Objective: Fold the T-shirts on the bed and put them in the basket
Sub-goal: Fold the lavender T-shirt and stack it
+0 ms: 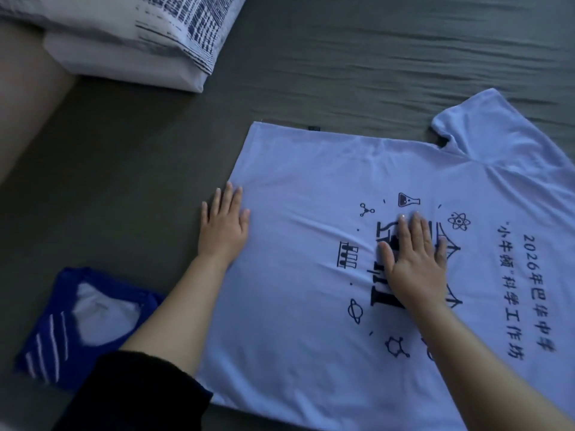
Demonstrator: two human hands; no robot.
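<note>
Spread flat on the grey bed sheet: a white T-shirt, printed side up, hem toward the left, one sleeve out at the far right. Printed in dark ink along the side right of the right fingers: "2026年巴华中学" and, beside it, "小牛顿"科学工作坊. Around and partly under those fingers: small science drawings, namely a flask just beyond the fingertips, an atom symbol to their right, a molecule and a rack of test tubes to their left, a ringed planet and another molecule back toward the wrist. Large dark characters under the palm, too covered to read.

Left hand laid flat at the shirt's hem edge, fingers straight and together, released, gripping nothing; fingertips partly on the cloth, partly on the sheet. Right hand pressed flat on the middle of the print, fingers straight and slightly spread, likewise holding nothing. Dark sleeve pushed up on the left forearm.

Beside the left forearm, on its outer side, well back from the fingers: a folded blue T-shirt with white diagonal stripes and a white inner neck, label there unreadable. Far beyond the left fingertips: stacked pillows in white with a dark blue dashed pattern. Small dark tag peeking out at the shirt's far edge, writing too small to tell.
</note>
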